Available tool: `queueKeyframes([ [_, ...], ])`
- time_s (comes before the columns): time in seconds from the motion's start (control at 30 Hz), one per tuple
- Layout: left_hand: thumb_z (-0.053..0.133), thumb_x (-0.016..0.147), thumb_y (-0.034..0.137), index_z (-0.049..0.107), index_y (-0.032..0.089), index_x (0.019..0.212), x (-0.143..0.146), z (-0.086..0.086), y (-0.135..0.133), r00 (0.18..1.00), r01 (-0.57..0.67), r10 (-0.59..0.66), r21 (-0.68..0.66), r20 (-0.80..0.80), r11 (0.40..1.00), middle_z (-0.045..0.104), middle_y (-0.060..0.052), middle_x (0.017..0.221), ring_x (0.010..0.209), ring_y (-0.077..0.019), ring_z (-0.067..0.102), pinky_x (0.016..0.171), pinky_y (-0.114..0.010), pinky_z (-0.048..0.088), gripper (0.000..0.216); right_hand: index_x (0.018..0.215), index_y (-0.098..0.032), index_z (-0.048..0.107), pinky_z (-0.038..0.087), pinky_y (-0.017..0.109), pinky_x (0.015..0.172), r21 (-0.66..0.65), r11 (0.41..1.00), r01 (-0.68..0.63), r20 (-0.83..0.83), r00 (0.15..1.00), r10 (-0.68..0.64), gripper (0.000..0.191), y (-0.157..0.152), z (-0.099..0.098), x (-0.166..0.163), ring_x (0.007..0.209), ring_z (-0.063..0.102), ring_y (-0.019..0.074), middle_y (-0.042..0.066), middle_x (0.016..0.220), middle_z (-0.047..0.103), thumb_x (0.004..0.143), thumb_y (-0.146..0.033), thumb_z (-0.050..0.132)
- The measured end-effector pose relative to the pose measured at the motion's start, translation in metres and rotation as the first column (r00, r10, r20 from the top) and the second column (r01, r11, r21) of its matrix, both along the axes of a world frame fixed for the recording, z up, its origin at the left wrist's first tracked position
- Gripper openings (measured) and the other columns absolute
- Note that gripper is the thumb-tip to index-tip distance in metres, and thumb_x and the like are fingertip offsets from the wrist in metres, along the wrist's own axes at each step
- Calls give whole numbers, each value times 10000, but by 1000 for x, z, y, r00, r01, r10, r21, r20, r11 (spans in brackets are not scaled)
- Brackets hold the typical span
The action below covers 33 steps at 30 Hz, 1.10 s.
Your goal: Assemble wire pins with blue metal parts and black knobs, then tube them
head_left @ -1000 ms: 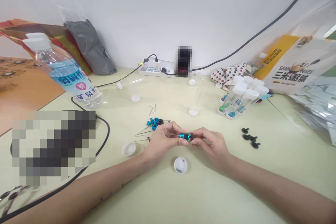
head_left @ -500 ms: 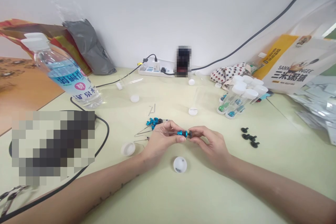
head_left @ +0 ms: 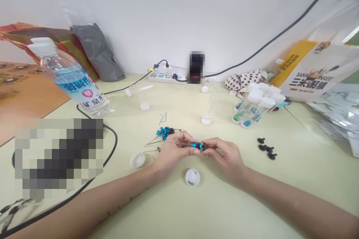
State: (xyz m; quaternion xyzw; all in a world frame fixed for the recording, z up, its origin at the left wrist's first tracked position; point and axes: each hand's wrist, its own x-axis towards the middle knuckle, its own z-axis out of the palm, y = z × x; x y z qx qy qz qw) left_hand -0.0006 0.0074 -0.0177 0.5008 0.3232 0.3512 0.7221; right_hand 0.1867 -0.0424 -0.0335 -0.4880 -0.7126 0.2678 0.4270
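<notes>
Between the fingertips of my left hand (head_left: pixel 176 152) is a small blue metal fitting (head_left: pixel 195 145), with a thin metal rod running left from it. My right hand (head_left: pixel 226 155) pinches a black round-headed plug (head_left: pixel 203 146) whose head sits close against the fitting's right end. The plug's stem is hidden now. Behind my left hand lies a pile of blue metal parts (head_left: pixel 165 132) with thin rods (head_left: pixel 153 141). In front of the hands stands a white cap (head_left: pixel 192 177) with tiny dark pieces in it. Several loose black plugs (head_left: pixel 266 148) lie to the right.
Another white cap (head_left: pixel 137 160) sits left of my left hand. Clear capped tubes (head_left: pixel 254 108) holding coloured parts stand at the right. A water bottle (head_left: pixel 71 78), a black cable (head_left: pixel 110 149) and a power strip (head_left: pixel 160 76) are around the table, with two small metal pins (head_left: pixel 163 118) in the middle.
The black plug has moved left into the blue fitting, so the stem that showed between them no longer does. Both hands remain in nearly the same place; the view has shifted slightly.
</notes>
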Motion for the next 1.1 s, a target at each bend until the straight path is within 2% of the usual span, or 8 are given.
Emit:
queueKeyframes([
  [0.73,804,598,151,616,142,717,1,1,0,1000,-12,12,-5,-2,1000,661,-12,753,730,-125,590,708,-242,457,223,934,-211,624,479,199,578,-49,999,1,-2,1000,-1,133,0,-1,1,628,609,111,-5,726,659,908,-273,509],
  [0.9,788,622,147,604,145,729,1,2,1,1000,-15,16,-49,18,999,660,-11,761,744,-125,586,718,-244,443,213,986,-217,613,494,213,629,-30,999,-16,13,1000,17,143,1,1,0,676,616,118,10,811,667,907,-298,525],
  [1.03,792,613,161,604,149,719,1,2,2,998,-45,47,-66,32,997,660,-12,772,760,-133,589,727,-253,439,217,1114,-223,560,532,251,718,14,1000,7,3,1000,-7,238,2,2,-1,766,639,141,23,863,670,894,-314,547],
  [1.1,799,598,164,605,150,711,1,2,3,998,-54,57,-65,34,996,661,-12,767,753,-135,588,728,-256,439,225,1100,-222,559,540,257,721,33,999,22,4,1000,-22,222,2,2,-2,771,644,142,26,870,670,894,-304,545],
])
